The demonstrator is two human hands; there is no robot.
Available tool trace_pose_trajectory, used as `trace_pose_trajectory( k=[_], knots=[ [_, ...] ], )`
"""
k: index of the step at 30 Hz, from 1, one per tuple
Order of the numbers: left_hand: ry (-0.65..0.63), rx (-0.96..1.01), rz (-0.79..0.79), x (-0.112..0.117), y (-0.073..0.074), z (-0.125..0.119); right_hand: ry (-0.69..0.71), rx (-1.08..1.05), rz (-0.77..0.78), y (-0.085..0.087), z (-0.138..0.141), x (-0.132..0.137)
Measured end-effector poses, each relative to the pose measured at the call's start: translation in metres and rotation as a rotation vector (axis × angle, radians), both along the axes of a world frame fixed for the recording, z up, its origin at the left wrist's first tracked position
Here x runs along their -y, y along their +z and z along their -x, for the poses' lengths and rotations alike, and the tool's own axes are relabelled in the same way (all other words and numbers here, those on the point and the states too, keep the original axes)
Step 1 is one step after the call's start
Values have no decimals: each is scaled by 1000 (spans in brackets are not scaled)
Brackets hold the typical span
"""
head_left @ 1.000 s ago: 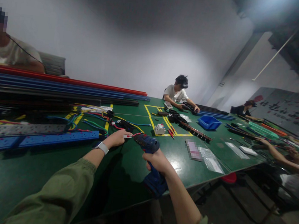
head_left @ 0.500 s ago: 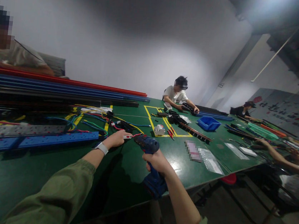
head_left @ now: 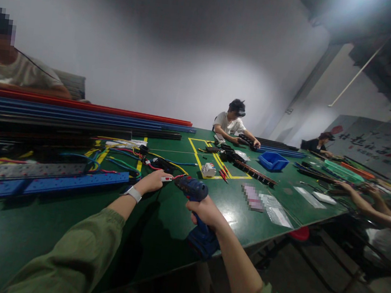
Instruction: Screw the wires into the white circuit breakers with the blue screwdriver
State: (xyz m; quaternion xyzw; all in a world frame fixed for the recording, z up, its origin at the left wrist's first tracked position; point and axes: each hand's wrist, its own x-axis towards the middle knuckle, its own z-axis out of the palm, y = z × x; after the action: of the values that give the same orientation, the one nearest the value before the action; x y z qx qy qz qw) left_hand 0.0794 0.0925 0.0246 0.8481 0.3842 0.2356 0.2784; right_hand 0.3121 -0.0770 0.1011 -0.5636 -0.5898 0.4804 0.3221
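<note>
My right hand is wrapped round the grip of a blue cordless drill, whose nose points left. My left hand, with a white-strapped watch on its wrist, pinches a small white part with a red patch. The drill's tip meets or nearly meets that part; the exact contact is too small to make out. A red wire shows close to the tip. Just beyond the hands, a white circuit breaker block stands on the green table, beside several red-tipped wires.
Blue and grey socket strips lie at left, with coloured wires behind. Long red, blue and black profiles are stacked farther back. A blue bin and plastic bags are at right. Co-workers sit around the table.
My hands, the drill and the small white part look the same. The co-worker at far left has shifted slightly, and a co-worker's arms at the right have moved a little.
</note>
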Motion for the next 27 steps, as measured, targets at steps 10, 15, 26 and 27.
trace_pose_trajectory(
  k=[10, 15, 26, 27],
  knots=[
    [46, -10, -34, -2, -7, 1, -35, -5, 25, -3, -1, -1],
    [63, 4, -33, -4, -9, 1, -35, -9, 28, -5, -2, -3],
    [62, -16, -12, -21, -28, 3, -15, -35, 40, -2, -2, -1],
    [68, -22, -17, -22, -30, 3, -21, -31, 43, -1, -2, -1]
  ],
)
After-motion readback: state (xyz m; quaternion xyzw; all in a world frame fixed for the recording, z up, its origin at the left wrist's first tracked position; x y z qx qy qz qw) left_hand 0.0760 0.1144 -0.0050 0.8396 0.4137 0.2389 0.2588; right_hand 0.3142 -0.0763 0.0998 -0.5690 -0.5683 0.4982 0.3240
